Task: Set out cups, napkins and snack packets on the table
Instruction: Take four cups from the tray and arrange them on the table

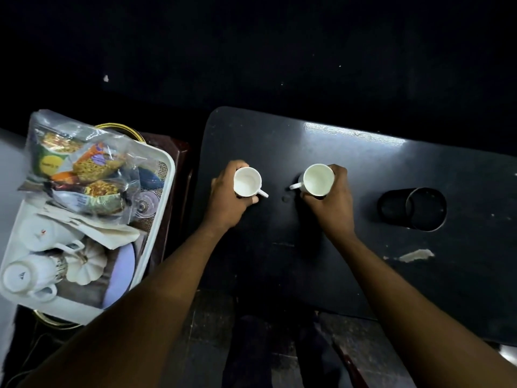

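Both forearms reach up from the bottom edge onto the dark counter [363, 169]. At centre frame the left hand [228, 197] is wrapped around a white cup [247, 182], the right hand [331, 196] around another cup [319, 180], handles pointing inward. At left, a tray [156, 219] holds snack packets [84, 166], napkins [92, 228] and more cups [28, 273].

A dim scene with the whole upper part lost in near-black, so nothing beyond the dark bench [363, 177] can be made out. Light falls from above and ahead, leaving a pale streak of glare along the bench's far edge and making the two white cups [247, 182] bright and nearly featureless inside. The wide lens bends the bench edges into curves, and the forearms and white tray [156, 219] look soft and slightly smeared.
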